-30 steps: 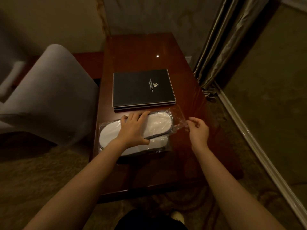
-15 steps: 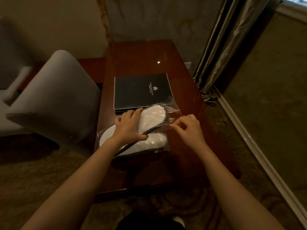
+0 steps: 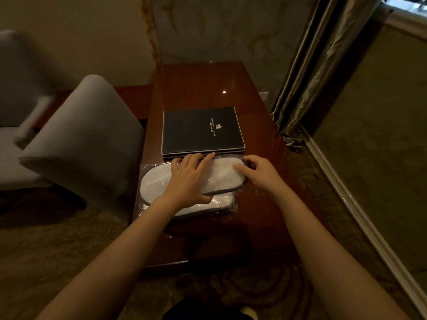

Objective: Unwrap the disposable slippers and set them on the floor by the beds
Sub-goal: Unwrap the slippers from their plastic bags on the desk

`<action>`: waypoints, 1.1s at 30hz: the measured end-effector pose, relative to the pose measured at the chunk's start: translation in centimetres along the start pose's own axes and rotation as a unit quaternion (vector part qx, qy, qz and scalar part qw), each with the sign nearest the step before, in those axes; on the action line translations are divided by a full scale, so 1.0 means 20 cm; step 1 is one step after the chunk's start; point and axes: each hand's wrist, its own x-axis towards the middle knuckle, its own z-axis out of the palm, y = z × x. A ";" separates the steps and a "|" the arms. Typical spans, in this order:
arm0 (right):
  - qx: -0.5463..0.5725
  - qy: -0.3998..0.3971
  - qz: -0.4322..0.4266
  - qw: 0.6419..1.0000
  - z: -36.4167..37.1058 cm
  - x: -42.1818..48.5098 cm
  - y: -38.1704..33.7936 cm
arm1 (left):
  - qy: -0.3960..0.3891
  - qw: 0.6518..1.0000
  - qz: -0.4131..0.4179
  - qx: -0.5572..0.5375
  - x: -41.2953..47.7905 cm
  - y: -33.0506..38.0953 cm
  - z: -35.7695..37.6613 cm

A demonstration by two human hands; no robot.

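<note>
A pair of white disposable slippers (image 3: pixel 221 179) with dark trim lies in a clear plastic wrapper (image 3: pixel 144 168) on a glossy brown wooden table (image 3: pixel 198 88). My left hand (image 3: pixel 189 179) presses flat on top of the pack near its middle. My right hand (image 3: pixel 258 175) grips the pack's right end, thumb on the upper slipper and fingers curled around the edge. The lower slipper shows only partly under my left hand.
A black hotel folder (image 3: pixel 201 131) lies just behind the slippers. A grey upholstered chair (image 3: pixel 78 139) stands close on the left. Curtains (image 3: pixel 309 72) hang at the right, beside a baseboard (image 3: pixel 360 215) and wall. Patterned carpet (image 3: pixel 57 245) covers the floor.
My right hand moved from pinching the wrapper's loose end off to the right onto the pack's right end. The pack was lifted and tilted, then lies flat again. My left hand stayed on it.
</note>
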 end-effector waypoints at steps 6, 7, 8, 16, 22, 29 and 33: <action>0.143 0.032 0.008 0.989 -0.06 0.00 0.01 | -0.034 0.999 -0.019 -0.009 -0.05 -0.09 0.00; 0.140 0.041 0.012 0.989 -0.07 0.00 0.02 | -0.044 0.999 -0.021 -0.005 -0.05 -0.10 0.00; 0.117 0.039 0.014 0.992 -0.08 0.00 0.03 | -0.053 0.998 -0.021 -0.001 -0.05 -0.11 0.00; -0.273 -0.129 -0.022 0.953 -0.14 0.13 -0.08 | -0.061 0.997 0.025 0.038 -0.03 -0.06 0.01; -0.186 -0.070 -0.034 0.979 -0.07 0.16 -0.14 | -0.081 0.996 0.006 -0.040 0.01 -0.10 -0.03; -0.143 -0.045 -0.048 0.988 -0.06 0.14 -0.11 | -0.033 0.980 -0.009 -0.197 0.06 -0.17 -0.13; -0.142 -0.048 -0.093 0.984 -0.02 0.14 -0.15 | 0.077 0.978 -0.054 -0.184 0.12 -0.21 -0.13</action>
